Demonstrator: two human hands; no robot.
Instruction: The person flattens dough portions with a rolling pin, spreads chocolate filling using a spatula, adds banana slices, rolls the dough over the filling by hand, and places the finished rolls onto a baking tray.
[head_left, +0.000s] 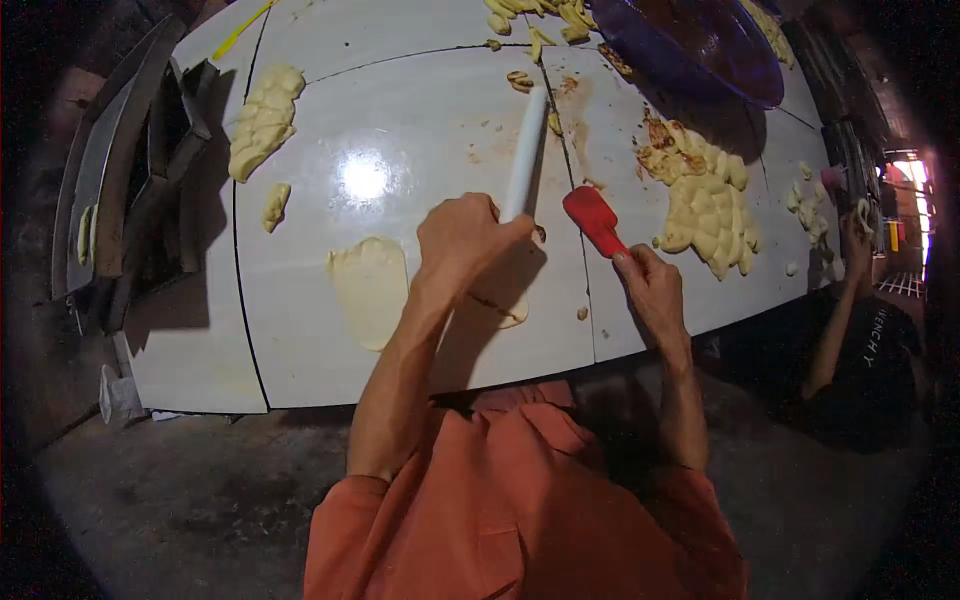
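My left hand (462, 238) is wrapped round the near end of a white rolling pin (526, 155), which points away from me across the white tabletop. In my right hand (655, 292) is the handle of a red spatula (592, 214), its broad blade toward the pin. A flattened sheet of pale dough (368, 290) lies left of my left forearm. Partly hidden beneath that wrist is a second flat dough piece (508, 308) with a thin dark line across it. Small brown-smeared scraps (520, 81) lie by the pin's far end.
A purple basin (690, 50) stands at the far right. Dough lumps lie in clusters at right (710, 215) and left (268, 120). Metal trays (130, 150) lean at the left edge, near a yellow stick (243, 30). Another person (860, 340) stands at the right side.
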